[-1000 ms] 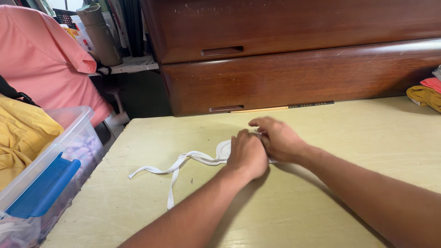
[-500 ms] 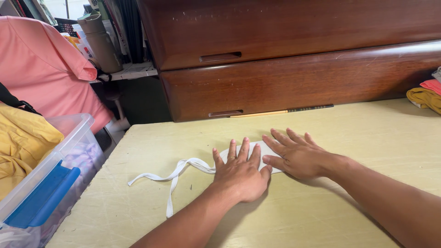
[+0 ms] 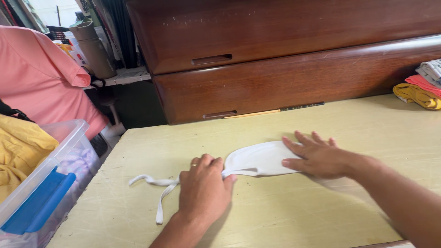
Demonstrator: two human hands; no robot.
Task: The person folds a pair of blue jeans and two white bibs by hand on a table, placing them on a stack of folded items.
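White cloth bib (image 3: pixel 259 159) spread out flat now, hands pulled apart since a moment ago.

Its ties are pinned under the left hand (image 3: pixel 203 192); the far edge is pressed by the open right hand (image 3: pixel 321 157), with nothing gripped, on the table (image 3: pixel 294 216).

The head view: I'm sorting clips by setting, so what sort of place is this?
Likely a home or small workroom for sorting laundry. The hands flatten a small white cloth piece with ties on a pale table; folded clothes and a clear bin of garments sit alongside.
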